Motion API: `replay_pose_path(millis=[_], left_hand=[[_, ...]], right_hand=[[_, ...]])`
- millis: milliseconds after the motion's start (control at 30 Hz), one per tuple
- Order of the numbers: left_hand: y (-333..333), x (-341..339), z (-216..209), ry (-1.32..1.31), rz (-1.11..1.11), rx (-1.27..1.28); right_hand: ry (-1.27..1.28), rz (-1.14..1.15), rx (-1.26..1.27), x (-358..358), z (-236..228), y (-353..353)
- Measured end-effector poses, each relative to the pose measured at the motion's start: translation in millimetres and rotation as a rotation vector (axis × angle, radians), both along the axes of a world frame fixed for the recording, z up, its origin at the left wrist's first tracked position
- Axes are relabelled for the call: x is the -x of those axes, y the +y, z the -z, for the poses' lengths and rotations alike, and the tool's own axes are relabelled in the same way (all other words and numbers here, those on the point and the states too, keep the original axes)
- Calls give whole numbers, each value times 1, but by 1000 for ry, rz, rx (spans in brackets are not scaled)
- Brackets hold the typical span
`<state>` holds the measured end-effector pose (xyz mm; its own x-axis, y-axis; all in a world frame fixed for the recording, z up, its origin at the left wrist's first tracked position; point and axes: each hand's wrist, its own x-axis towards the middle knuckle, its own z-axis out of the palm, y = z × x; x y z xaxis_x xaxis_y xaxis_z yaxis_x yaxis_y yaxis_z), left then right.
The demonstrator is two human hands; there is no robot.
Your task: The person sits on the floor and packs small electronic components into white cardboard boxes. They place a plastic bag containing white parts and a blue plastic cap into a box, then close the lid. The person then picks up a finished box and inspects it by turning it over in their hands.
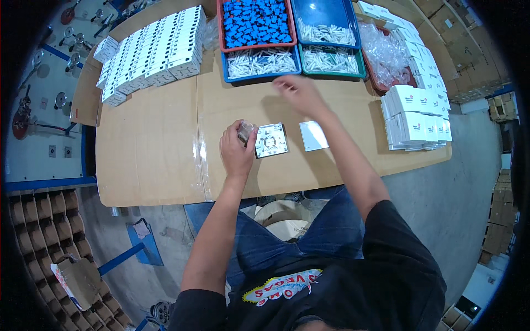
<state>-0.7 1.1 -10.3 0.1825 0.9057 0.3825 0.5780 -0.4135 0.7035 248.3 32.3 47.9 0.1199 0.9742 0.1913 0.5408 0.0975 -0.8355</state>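
My left hand (238,150) rests on the cardboard-covered table, its fingers curled round a small, crumpled clear plastic bag (246,131). What the bag contains cannot be made out. Right beside it lies a square white plate with printed or cut details (271,140), dark along its edges. A plain white square panel (314,136) lies farther right, partly under my right forearm. My right hand (301,95) is above the table just short of the parts trays, smeared by motion, so its fingers and anything in them are unclear.
A red tray of blue parts (256,23) sits among blue trays (326,6) and a green tray (334,73) with white sticks. Stacked white boxes (157,47) fill the back left; more white boxes (420,124) stand at right, near crumpled plastic bags (385,55).
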Motion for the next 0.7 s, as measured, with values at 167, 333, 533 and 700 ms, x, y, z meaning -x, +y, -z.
replay_pose_path(millis=[167,333,533,700], left_hand=[[-1,-4,-7,17,10,3],[0,-1,-7,47,0,-19],[0,-2,-5,45,0,-37],[1,-3,-5,51,9,-43]], right_hand=[[-318,441,-192,-139,13,68],[-621,551,-117,-185,-15,110],[-914,367,-82,-207,-7,141],[-883,395,-3,-212,-1,150]])
